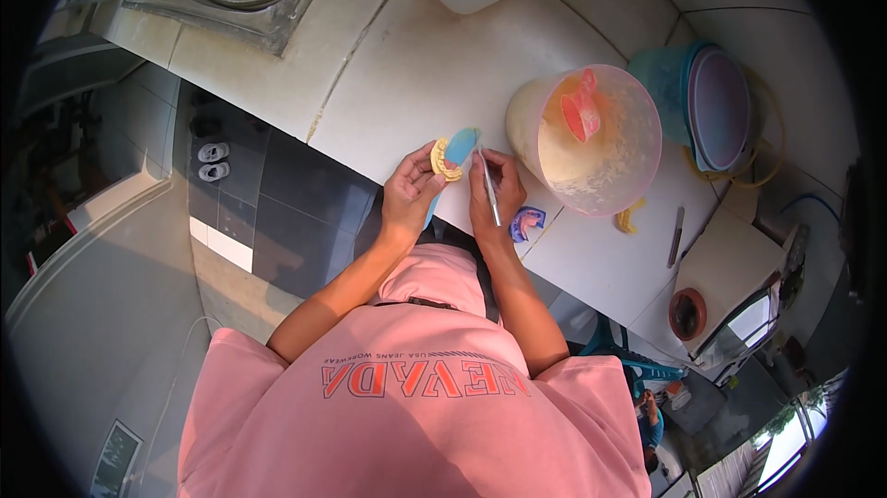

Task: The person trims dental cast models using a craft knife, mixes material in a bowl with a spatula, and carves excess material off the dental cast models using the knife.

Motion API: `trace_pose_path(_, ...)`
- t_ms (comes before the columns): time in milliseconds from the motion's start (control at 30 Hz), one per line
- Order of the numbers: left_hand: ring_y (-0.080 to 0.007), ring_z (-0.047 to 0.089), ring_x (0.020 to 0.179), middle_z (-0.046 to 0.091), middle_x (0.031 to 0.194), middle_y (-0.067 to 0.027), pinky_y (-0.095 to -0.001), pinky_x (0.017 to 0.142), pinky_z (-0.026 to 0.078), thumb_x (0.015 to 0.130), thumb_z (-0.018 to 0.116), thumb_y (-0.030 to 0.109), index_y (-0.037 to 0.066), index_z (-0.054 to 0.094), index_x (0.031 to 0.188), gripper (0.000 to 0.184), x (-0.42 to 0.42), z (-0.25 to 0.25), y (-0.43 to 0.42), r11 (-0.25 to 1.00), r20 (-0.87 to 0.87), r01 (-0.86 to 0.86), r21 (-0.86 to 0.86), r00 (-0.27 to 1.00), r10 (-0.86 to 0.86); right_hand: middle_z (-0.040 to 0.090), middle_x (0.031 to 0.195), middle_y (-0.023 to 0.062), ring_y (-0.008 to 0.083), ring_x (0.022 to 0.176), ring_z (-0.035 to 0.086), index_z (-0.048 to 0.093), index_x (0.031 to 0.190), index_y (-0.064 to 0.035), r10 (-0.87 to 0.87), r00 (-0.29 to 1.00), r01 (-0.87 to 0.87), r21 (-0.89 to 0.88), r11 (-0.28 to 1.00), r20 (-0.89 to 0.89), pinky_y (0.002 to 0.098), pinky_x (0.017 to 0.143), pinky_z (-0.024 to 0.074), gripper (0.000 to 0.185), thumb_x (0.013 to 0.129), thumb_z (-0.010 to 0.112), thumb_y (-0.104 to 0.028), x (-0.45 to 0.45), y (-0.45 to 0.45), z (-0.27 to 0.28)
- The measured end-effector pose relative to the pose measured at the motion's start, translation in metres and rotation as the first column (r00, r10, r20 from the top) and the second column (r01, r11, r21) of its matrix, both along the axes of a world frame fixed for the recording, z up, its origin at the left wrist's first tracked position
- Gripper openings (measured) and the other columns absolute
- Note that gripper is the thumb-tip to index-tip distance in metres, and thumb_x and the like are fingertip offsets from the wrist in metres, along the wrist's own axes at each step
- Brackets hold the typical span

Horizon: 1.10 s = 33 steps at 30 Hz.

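My left hand (409,193) is closed on a yellow dental cast (446,162), an arch with a row of teeth. A flat blue piece (463,143) sits against the cast's far side; whether it is fixed to it I cannot tell. My right hand (499,188) is closed round a slim silver hand tool (491,191), its upper end close to the blue piece. Whether that end is a blade is too small to make out. Beside my right wrist, a purple-blue dental impression (528,223) with a pinkish hollow lies on the counter.
A translucent tub (601,188) of pale powder, with a red scoop (581,113) in it, stands to the right. Beyond are a teal lidded bucket (719,110), a yellow piece (631,216) and a knife (677,236). A steel sink (208,8) lies far left on the tiled counter (407,64).
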<state>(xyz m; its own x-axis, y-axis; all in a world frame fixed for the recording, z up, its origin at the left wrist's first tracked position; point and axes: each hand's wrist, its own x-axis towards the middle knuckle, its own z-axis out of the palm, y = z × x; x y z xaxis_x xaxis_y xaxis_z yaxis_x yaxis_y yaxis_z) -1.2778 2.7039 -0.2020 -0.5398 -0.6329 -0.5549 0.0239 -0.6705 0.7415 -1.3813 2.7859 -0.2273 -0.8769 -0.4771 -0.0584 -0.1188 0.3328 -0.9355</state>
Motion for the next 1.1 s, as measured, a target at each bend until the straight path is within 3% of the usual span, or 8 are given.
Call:
trace_pose_path(400,-0.0173,0.061,0.109,0.061,0.117,-0.0126,-0.0293,0.097,0.051,0.091,0.061,-0.001,-0.005,0.043,0.139,0.052,0.001,0.002,-0.001,1.0,0.013,0.025,-0.009,1.0,-0.025,0.071,0.091,0.0129,0.0194,0.079,0.07,0.064,0.101,0.0007,0.042,0.998,-0.041,-0.019,0.999,0.037,0.0301,0.074,0.0549,0.018,0.087,0.071,-0.007,0.0,0.004,-0.001)
trace_pose_path(467,-0.018,0.061,0.11,0.061,0.118,-0.013,-0.0303,0.098,0.051,0.092,0.06,0.0,-0.005,0.042,0.14,0.051,0.001,0.013,-0.004,1.0,0.01,0.005,0.013,1.0,-0.005,0.072,0.093,0.0131,0.0187,0.082,0.07,0.064,0.103,0.0011,0.046,0.975,-0.017,-0.134,0.991,0.217,0.0295,0.077,0.0545,0.018,0.086,0.07,-0.005,0.001,0.007,0.011)
trace_pose_path(567,-0.0216,0.06,0.114,0.06,0.12,-0.0151,-0.0343,0.101,0.051,0.094,0.059,0.003,-0.006,0.041,0.14,0.05,0.002,0.06,-0.013,0.999,-0.075,-0.049,0.008,0.996,0.049,0.071,0.094,0.0143,0.0205,0.086,0.07,0.064,0.103,0.0023,0.147,0.966,-0.083,-0.289,0.954,0.211,0.0313,0.08,0.0547,0.016,0.088,0.067,-0.002,-0.005,0.008,0.078)
trace_pose_path(633,-0.0286,0.06,0.119,0.056,0.127,-0.0186,-0.0413,0.101,0.052,0.097,0.059,0.007,-0.003,0.038,0.143,0.051,0.0,0.098,-0.022,0.995,-0.161,-0.015,-0.098,0.987,-0.001,0.07,0.093,0.0151,0.0221,0.087,0.07,0.064,0.101,0.0027,0.198,0.962,-0.115,-0.377,0.919,0.188,0.0329,0.081,0.0549,0.015,0.087,0.067,0.0,-0.009,0.011,0.127)
trace_pose_path(700,-0.0295,0.06,0.118,0.056,0.128,-0.0202,-0.0417,0.099,0.053,0.097,0.058,0.008,-0.003,0.038,0.142,0.051,0.0,0.133,-0.024,0.986,-0.215,-0.034,-0.163,0.977,-0.002,0.07,0.092,0.0158,0.0236,0.088,0.07,0.063,0.099,0.0032,0.25,0.956,-0.153,-0.464,0.873,0.156,0.0345,0.081,0.0551,0.014,0.086,0.066,0.001,-0.017,0.011,0.166)
trace_pose_path(800,-0.0312,0.063,0.115,0.058,0.127,-0.024,-0.0427,0.096,0.055,0.098,0.057,0.01,-0.002,0.041,0.141,0.048,0.0,0.178,-0.02,0.956,-0.299,-0.066,-0.286,0.954,-0.024,0.069,0.086,0.0152,0.0273,0.087,0.071,0.062,0.094,0.0032,0.388,0.919,-0.353,-0.57,0.742,-0.064,0.0361,0.078,0.0568,0.015,0.081,0.068,0.005,-0.03,0.011,0.209)
trace_pose_path(900,-0.0267,0.064,0.112,0.061,0.126,-0.0219,-0.0402,0.097,0.055,0.098,0.054,0.004,-0.005,0.046,0.139,0.042,0.002,0.212,-0.01,0.925,-0.449,-0.112,-0.363,0.891,-0.068,0.067,0.079,0.0146,0.0334,0.087,0.073,0.061,0.089,0.0026,0.434,0.835,-0.55,-0.526,0.649,-0.337,0.035,0.07,0.059,0.02,0.072,0.07,0.009,-0.038,0.009,0.245)
trace_pose_path(1100,-0.0257,0.065,0.111,0.064,0.118,-0.0188,-0.0375,0.097,0.054,0.096,0.056,-0.003,-0.004,0.053,0.134,0.039,0.005,0.242,0.009,0.843,-0.517,-0.203,-0.499,0.85,-0.101,0.066,0.077,0.0128,0.0323,0.086,0.073,0.061,0.086,0.0002,0.444,0.744,-0.664,-0.473,0.579,-0.5,0.0336,0.066,0.0586,0.024,0.067,0.071,0.009,-0.04,0.021,0.276)
